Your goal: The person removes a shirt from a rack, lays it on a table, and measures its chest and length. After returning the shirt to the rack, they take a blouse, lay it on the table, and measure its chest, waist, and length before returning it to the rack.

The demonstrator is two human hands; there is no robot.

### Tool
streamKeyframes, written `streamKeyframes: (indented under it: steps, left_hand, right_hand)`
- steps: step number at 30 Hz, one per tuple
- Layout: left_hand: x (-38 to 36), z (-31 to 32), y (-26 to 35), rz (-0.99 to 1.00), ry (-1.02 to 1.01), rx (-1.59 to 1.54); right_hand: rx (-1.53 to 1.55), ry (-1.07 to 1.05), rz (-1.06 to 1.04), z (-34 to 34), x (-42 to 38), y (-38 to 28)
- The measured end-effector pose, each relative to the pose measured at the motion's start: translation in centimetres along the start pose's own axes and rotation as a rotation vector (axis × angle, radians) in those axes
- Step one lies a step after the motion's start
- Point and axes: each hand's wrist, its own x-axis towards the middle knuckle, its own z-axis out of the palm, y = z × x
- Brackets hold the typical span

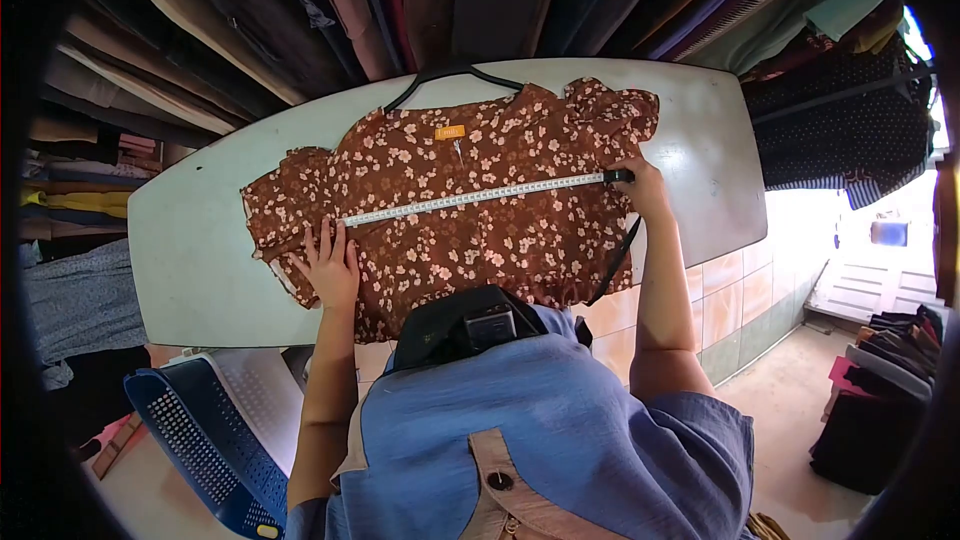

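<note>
A brown blouse (440, 260) with a pale flower print is spread on a white board-like table (190, 250), a black hanger (404, 92) at its neckline and an orange label (450, 132) inside the collar. Across its chest runs a white measuring tape (480, 197), sloping slightly up to the right. My left hand (333, 270) lies on the blouse with fingers spread, fingertips at the tape's left end. At the other end, my right hand (646, 188) grips the dark case of the tape measure (620, 176), near the right sleeve. A black strap (615, 265) hangs below that hand.
Clothes (340, 0) hang in a row along the table's far edge. Folded garments (80, 185) are stacked at left, and a blue perforated basket (190, 420) stands below the table. Dark clothing (840, 120) hangs at right, above a garment pile (865, 420).
</note>
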Motion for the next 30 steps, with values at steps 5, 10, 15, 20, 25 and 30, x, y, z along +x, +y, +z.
streamKeyframes:
  steps: [5,10,15,20,25,30]
  left_hand:
    - [0.0,0.0,0.1,-0.01,0.005,0.004]
    - [0.0,-0.1,0.2,-0.018,0.002,-0.023]
    - [0.0,-0.3,0.2,-0.024,-0.023,-0.013]
    - [0.0,-0.2,0.2,-0.026,-0.023,-0.029]
    - [0.0,0.2,0.0,-0.004,0.022,-0.012]
    - [-0.1,0.3,-0.1,-0.006,0.023,-0.023]
  right_hand:
    - [0.027,-0.034,0.01,-0.2,0.2,0.1]
    - [0.048,-0.043,0.001,-0.1,0.2,0.3]
    - [0.068,-0.056,-0.009,0.0,0.3,0.5]
    - [0.023,-0.052,-0.019,0.0,0.3,0.6]
    - [0.04,-0.05,-0.007,0.2,0.4,0.9]
    - [0.062,-0.033,-0.021,0.1,0.2,0.4]
